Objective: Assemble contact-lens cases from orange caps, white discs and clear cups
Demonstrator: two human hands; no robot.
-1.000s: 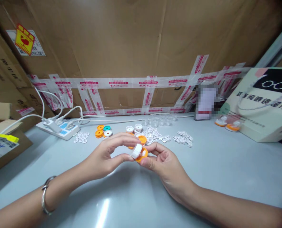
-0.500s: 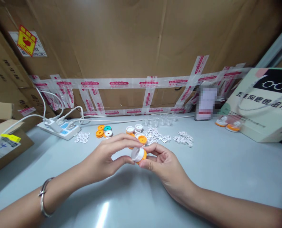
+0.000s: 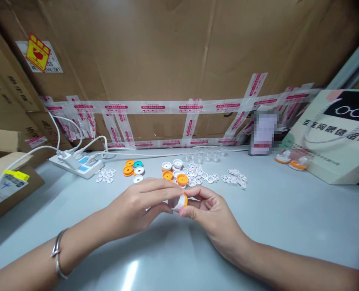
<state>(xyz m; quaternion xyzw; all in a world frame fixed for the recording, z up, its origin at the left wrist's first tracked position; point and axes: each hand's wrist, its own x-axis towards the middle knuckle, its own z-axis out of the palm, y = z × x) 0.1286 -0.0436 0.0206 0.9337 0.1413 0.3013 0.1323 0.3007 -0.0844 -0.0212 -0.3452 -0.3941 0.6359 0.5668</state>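
Observation:
Between my hands is a small round plastic piece [image 3: 177, 203], white with an orange rim, tilted on its side. My left hand [image 3: 138, 205] closes on its left side, fingers over the top and thumb below, partly covering it. On the orange rim at the right, my right hand [image 3: 212, 214] pinches with thumb and fingers. Just beyond the hands lie orange and white round caps [image 3: 182, 180]. Behind them are a pile of white openwork discs [image 3: 194, 173] and several clear cups [image 3: 205, 154].
More orange, white and teal caps [image 3: 128, 171] sit left of centre, beside small white discs [image 3: 105, 175]. A power strip [image 3: 90, 171] with cables is at back left. At right are a phone [image 3: 263, 133], two orange-based clear pieces [image 3: 298, 165] and a paper bag [image 3: 343, 157].
My left fingers have come down over the top of the round piece and now hide more of it. My right hand keeps its pinch on the orange rim.

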